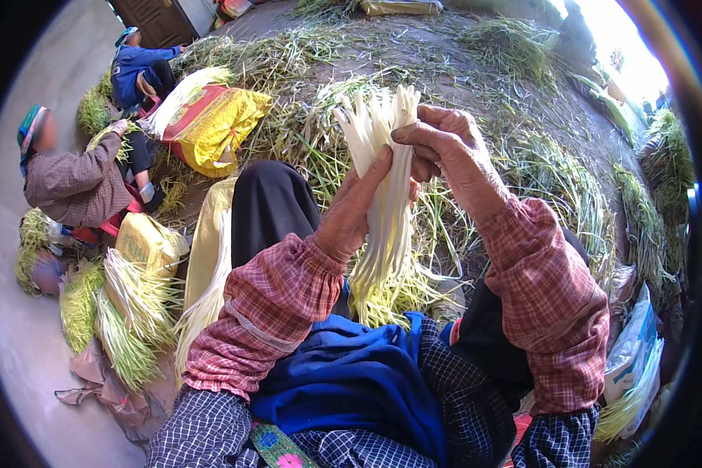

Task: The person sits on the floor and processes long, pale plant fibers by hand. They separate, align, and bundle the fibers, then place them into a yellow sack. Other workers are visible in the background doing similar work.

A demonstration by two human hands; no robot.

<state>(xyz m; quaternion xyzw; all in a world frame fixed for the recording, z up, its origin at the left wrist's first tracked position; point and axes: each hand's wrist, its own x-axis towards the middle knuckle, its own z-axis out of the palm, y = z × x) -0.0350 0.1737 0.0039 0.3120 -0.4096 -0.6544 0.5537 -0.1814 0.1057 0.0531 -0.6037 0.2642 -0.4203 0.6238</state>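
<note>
A bundle of pale stalks, apparently blanched chives [393, 205], stands upright before my knees, white cut ends up and thin yellow-green leaves hanging below. My left hand [351, 207] is wrapped around its middle, the thumb pressed across the front. Near the top, my right hand [453, 149] pinches some of the stalks on the right side between thumb and fingers. Those stalks rise slightly above the others at the tip. The far side of the bundle and some of my fingers are hidden. Checked red sleeves cover both forearms.
Loose green leaves [561, 193] litter the floor ahead. To the left lie sorted chive bundles [131, 292] by a yellow sack [149, 240]. Two people sit on the left, past a red-and-yellow sack [210, 126]. A white bag [632, 345] stands at the right.
</note>
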